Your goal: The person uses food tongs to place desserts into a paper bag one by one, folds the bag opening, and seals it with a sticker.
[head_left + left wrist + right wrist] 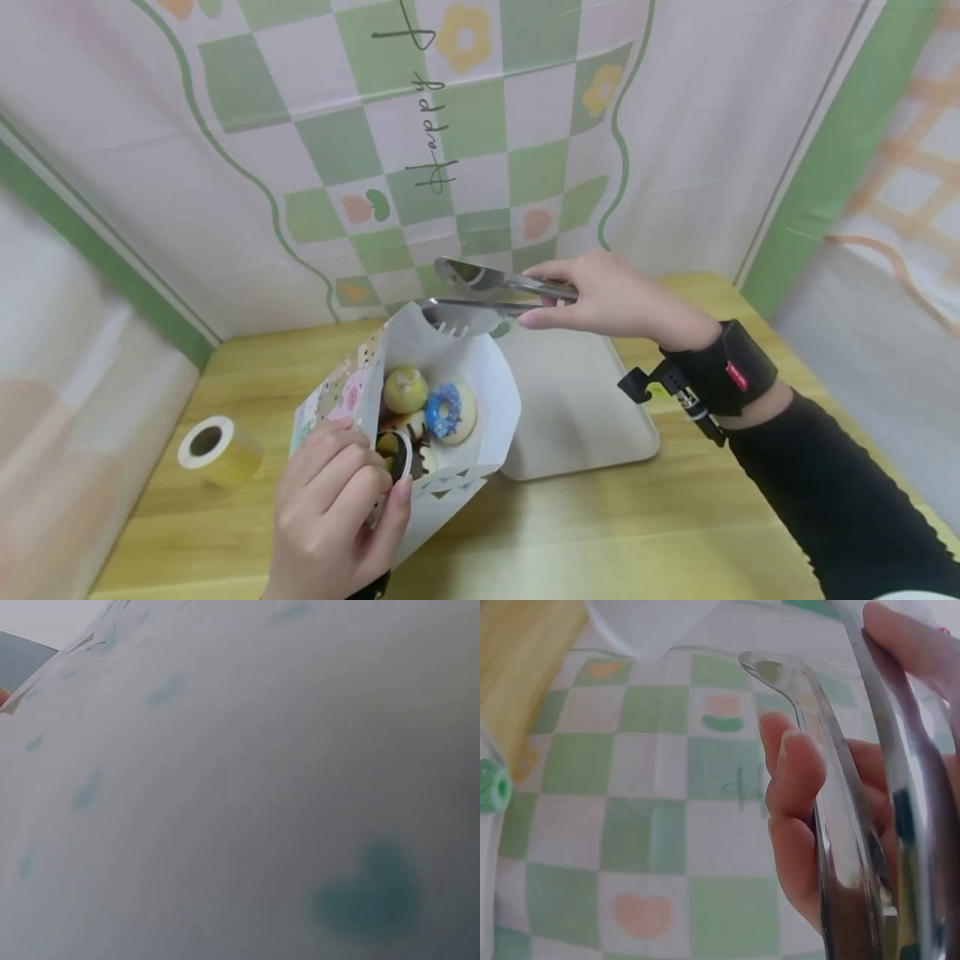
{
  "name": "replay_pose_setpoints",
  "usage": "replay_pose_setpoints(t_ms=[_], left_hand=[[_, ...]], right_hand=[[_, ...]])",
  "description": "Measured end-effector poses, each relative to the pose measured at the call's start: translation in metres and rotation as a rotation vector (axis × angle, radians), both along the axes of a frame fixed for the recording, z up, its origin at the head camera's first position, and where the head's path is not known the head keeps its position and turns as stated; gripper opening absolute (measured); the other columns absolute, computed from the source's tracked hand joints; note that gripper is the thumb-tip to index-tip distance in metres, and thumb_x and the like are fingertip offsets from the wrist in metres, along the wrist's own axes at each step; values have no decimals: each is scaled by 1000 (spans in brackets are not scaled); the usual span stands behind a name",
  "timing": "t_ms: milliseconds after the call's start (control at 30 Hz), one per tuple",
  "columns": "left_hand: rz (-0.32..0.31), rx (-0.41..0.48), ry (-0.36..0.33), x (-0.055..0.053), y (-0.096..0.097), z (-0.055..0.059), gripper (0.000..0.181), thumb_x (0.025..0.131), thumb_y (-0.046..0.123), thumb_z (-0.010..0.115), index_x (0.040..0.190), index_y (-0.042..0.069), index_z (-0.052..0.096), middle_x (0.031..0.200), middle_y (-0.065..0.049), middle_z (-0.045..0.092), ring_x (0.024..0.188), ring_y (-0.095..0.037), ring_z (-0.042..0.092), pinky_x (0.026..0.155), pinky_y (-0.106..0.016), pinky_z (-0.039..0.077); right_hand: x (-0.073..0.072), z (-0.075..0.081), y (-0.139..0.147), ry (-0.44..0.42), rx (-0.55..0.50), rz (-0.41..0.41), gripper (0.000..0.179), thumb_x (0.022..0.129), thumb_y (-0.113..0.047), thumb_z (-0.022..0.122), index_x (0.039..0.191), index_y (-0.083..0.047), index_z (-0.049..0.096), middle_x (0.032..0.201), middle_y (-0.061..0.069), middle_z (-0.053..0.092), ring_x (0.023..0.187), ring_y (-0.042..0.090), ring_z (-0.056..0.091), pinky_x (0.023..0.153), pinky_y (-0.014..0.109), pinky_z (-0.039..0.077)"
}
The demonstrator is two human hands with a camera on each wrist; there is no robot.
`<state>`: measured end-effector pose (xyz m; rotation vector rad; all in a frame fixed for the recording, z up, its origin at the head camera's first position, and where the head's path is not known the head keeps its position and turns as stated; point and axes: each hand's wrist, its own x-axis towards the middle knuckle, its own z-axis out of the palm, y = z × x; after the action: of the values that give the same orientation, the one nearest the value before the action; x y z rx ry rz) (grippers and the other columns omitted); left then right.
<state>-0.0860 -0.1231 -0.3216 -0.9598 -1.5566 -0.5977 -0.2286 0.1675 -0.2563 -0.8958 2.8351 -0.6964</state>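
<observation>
My left hand (330, 500) grips the near left edge of a cartoon-printed paper box (352, 387), tilted with its mouth toward the right. Inside lie a blue-iced toy donut (467, 417), a round yellow bun (405, 390) and other pastries, partly hidden by the hand and wall. The left wrist view is filled by the box's blurred white side (225, 787) with teal marks. In my right hand (615, 296) are metal tongs (540, 286), their tips apart above the box's far rim. Between the tips I see nothing held. The right wrist view shows fingers around both tong arms (847, 847).
A beige tray (577, 417) lies right of the box on the wooden table (600, 533). At the right wrist view's left edge is a green donut (489, 796). A yellow tape roll (232, 458) stands at left. Behind hangs a green checkered cloth (472, 121).
</observation>
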Motion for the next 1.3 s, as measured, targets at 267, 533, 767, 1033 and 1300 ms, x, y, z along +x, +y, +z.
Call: replay_pose_setpoints(t_ms=[267, 533, 767, 1033, 1300], left_hand=[[8, 3, 4, 2, -1, -2, 49, 102, 18, 59, 56, 10, 44, 59, -1, 49, 61, -23, 51, 80, -40, 51], [22, -13, -5, 6, 0, 3, 50, 104, 19, 57, 57, 11, 43, 58, 0, 48, 61, -22, 50, 77, -41, 50], [18, -22, 9, 7, 1, 6, 50, 104, 18, 56, 56, 11, 43, 58, -1, 48, 60, -22, 50, 74, -41, 49], [15, -17, 22, 6, -1, 0, 49, 103, 18, 58, 56, 11, 43, 58, -1, 49, 60, -23, 51, 75, -41, 50], [28, -24, 9, 10, 0, 2, 50, 104, 19, 55, 56, 11, 43, 58, 0, 48, 61, -22, 51, 74, -41, 49]], right_hand=[[-19, -22, 6, -47, -4, -92, 58, 97, -49, 72, 139, -10, 66, 82, 3, 64, 69, 18, 54, 65, 33, 42], [-43, -58, 3, -54, -55, -207, 64, 98, -49, 71, 144, -5, 62, 87, 7, 64, 70, 20, 54, 62, 32, 42], [-57, -89, 0, -33, 5, -276, 77, 97, -56, 68, 154, -6, 52, 99, 12, 73, 78, 23, 66, 62, 34, 50], [-67, -122, -9, 6, 121, -277, 78, 98, -58, 65, 156, -9, 50, 120, 25, 75, 98, 37, 74, 75, 46, 58], [-71, -148, -15, 129, 146, -291, 71, 95, -56, 70, 148, -9, 61, 104, 19, 78, 90, 35, 73, 79, 49, 58]])
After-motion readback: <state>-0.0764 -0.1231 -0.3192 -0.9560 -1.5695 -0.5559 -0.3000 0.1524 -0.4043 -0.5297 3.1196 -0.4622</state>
